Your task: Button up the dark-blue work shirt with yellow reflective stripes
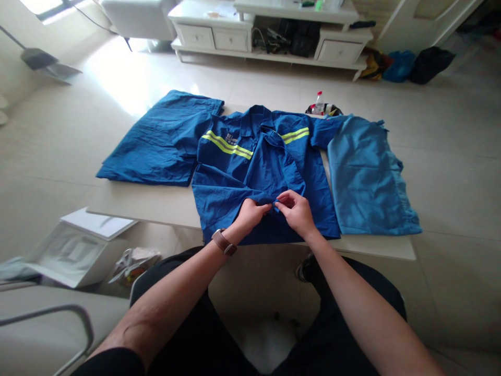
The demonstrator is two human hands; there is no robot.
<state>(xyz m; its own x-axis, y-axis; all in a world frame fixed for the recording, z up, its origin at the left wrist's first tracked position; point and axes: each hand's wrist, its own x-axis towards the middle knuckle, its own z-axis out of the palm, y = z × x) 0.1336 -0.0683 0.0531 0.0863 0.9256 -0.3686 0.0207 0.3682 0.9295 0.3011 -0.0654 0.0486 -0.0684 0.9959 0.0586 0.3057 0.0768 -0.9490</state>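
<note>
Shirt (258,162) lying at the table's (156,206) near edge, left hand (252,211) and right hand (297,209) pinching its front flaps tight, trousers (164,141) lying at the left edge, paler garment (368,177) overhanging the right edge.

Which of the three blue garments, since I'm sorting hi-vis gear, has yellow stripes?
The middle jacket, whose front the left hand and right hand pinch. The darker garment left of it and the lighter garment right of it are plain.
</note>
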